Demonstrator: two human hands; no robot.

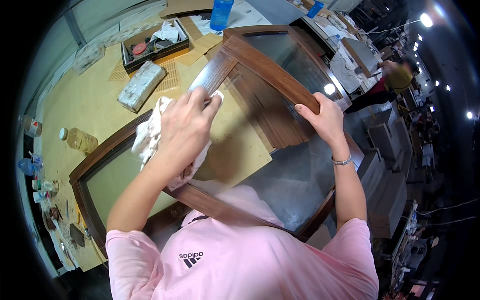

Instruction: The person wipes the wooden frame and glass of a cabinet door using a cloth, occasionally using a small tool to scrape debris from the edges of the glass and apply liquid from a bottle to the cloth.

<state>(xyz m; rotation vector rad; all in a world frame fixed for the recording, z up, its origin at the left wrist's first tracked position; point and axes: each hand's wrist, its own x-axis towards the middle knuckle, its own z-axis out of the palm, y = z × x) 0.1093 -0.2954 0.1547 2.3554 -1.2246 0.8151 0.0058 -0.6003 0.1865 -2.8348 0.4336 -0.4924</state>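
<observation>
A dark brown wooden frame [272, 72] is tilted up in front of me, one corner pointing away from me. My right hand [325, 117] grips its right-hand bar, thumb on the upper face and fingers wrapped over the outer edge. Bunched in my left hand [187, 117] is a white, brown-stained cloth [149, 134], pressed near the frame's left bar; part of it hangs below my wrist. Underneath lie further brown framed pieces, including a glazed wooden frame [100, 161] at the left. Where the pieces overlap, I cannot tell every joint apart.
A yellowish worktable [65, 110] bears a paint-marked block [142, 86], an open box [182, 50] of supplies and a bottle of yellow liquid [80, 140]. A blue container [221, 15] stands at the back. Another person [387, 85] is farther right, near stacked boards [387, 200].
</observation>
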